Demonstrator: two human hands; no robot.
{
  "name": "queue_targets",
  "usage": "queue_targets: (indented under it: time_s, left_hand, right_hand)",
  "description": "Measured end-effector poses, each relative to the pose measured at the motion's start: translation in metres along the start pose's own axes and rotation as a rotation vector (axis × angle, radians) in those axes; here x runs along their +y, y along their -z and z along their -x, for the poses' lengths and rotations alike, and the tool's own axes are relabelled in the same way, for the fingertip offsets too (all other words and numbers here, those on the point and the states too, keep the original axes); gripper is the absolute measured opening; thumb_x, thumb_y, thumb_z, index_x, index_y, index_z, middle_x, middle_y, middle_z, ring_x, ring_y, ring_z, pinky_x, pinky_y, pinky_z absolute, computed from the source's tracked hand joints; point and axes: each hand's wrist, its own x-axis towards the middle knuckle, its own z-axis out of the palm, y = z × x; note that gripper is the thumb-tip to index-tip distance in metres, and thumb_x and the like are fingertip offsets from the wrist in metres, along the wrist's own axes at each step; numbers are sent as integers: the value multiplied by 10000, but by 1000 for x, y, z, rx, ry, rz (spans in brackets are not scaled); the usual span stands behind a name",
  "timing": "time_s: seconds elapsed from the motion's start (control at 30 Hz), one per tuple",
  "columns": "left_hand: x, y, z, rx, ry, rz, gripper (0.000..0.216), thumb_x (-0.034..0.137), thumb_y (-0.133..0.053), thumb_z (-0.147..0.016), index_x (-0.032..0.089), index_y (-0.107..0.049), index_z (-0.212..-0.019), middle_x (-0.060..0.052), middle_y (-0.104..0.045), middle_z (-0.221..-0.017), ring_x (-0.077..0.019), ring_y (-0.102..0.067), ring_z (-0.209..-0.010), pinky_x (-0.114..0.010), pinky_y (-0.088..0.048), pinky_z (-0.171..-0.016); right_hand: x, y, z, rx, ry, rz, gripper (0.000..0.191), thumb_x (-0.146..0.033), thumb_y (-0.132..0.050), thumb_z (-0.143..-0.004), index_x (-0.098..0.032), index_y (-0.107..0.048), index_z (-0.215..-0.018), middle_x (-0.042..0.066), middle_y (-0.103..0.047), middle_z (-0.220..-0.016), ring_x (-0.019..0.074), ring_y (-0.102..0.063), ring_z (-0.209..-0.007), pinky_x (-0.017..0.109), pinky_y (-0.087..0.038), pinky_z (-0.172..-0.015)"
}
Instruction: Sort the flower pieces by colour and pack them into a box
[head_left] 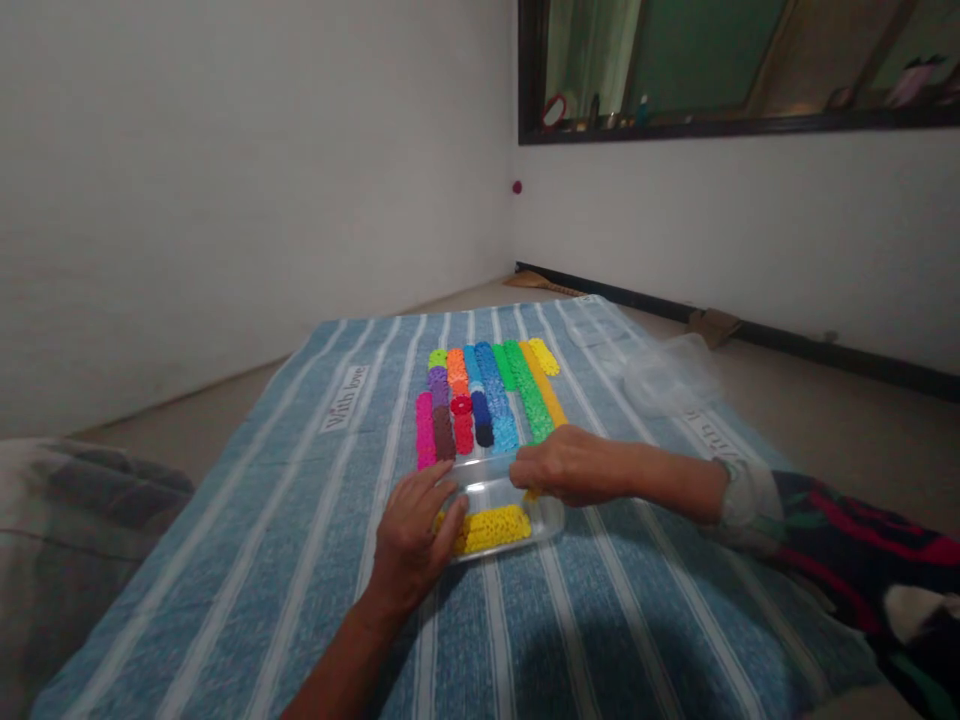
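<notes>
A clear plastic container [487, 478] lies on the striped cloth, with a row of small yellow pieces [496, 527] along its near side. My left hand [417, 530] grips the container's left end, its thumb reaching inside by the yellow pieces. Over the container's right end, my right hand [562, 468] is closed in a pinch. A bit of yellow shows under its fingertips; the rest of what it holds is hidden. Just beyond the container lie rows of small pieces grouped by colour, among them a pink row [425, 430], a blue row [491, 385] and a green row [529, 390].
A blue cloth [247, 560] with white stripes covers the low table. Clear plastic lids or containers [671, 375] sit at its far right. Walls rise behind, with a dark-framed window [705, 60] at the right. Cardboard [712, 326] lies on the floor.
</notes>
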Motion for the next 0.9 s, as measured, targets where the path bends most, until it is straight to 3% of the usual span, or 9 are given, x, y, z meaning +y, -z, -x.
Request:
queue_targets:
  time_s: [0.23,0.5,0.63,0.9]
  left_hand:
    - [-2,-5,1,18,-2,2,175,251,-521,-887,167,-660,-952,-111,-700,-1072,-222,-650,-1020,-405,-549,-892]
    - [-2,-7,1,30,10,21,182,256,-514,-892,164,-666,-929,-111,-709,-1043,-215,-663,-994,-394,-575,-861]
    - [-2,-7,1,19,20,21,189,269,-505,-899,172,-663,-936,-104,-710,-1043,-213,-667,-989,-395,-580,-855]
    - [-3,-9,2,20,30,62,191,267,-509,-894,168,-663,-948,-106,-705,-1053,-213,-659,-1001,-394,-570,-869]
  right_hand:
    - [-17,-12,-11,-155,106,80,179,-75,-534,-860,-184,-601,-985,36,-675,-902,148,-615,-735,241,-364,-528]
    - [-19,-18,-17,-256,66,14,202,-49,-540,-827,-171,-658,-937,51,-695,-964,171,-641,-806,244,-401,-559]
    - [-16,-20,-17,-252,47,-54,231,-42,-547,-810,-177,-647,-968,55,-687,-1034,162,-631,-882,234,-435,-652]
    - [-16,-22,-12,-202,-53,-113,261,-43,-525,-817,-141,-628,-1035,97,-685,-1044,189,-654,-889,248,-454,-667]
